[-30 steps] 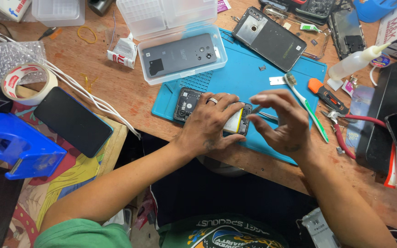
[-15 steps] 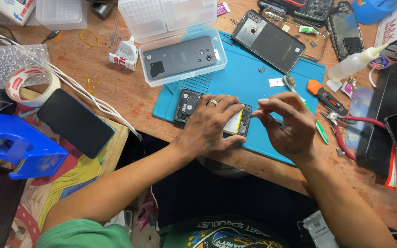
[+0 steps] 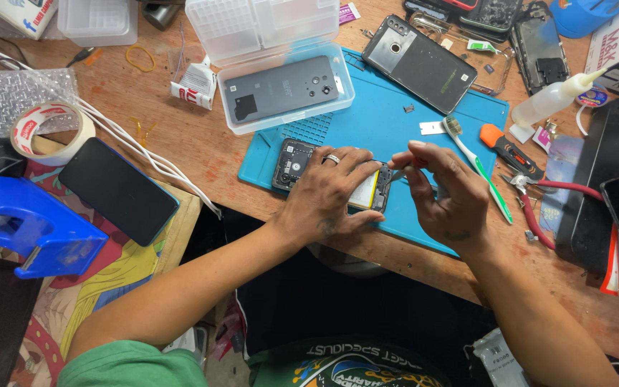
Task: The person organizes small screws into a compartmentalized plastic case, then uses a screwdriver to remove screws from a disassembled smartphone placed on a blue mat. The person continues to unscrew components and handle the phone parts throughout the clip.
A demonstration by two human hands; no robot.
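Observation:
An opened phone [image 3: 296, 162] with its back off lies on the blue work mat [image 3: 388, 129], its battery showing pale yellow. My left hand [image 3: 327, 193] lies flat over the phone and presses it down; a ring is on one finger. My right hand [image 3: 442, 190] pinches thin metal tweezers [image 3: 394, 172], whose tip touches the phone's right end by the battery.
A clear plastic box [image 3: 284, 89] holds a grey phone back cover. Another phone [image 3: 418, 63], a toothbrush [image 3: 476, 163], a small orange tool [image 3: 510, 149], red-handled pliers [image 3: 539, 208] and a glue bottle [image 3: 553, 100] lie right. Black phone [image 3: 117, 190], tape roll [image 3: 48, 130], blue tape dispenser [image 3: 30, 226] left.
My right hand has lifted off the mat and drawn in toward the phone's right end, now pinching the tweezers at it. My left hand has stayed on the phone.

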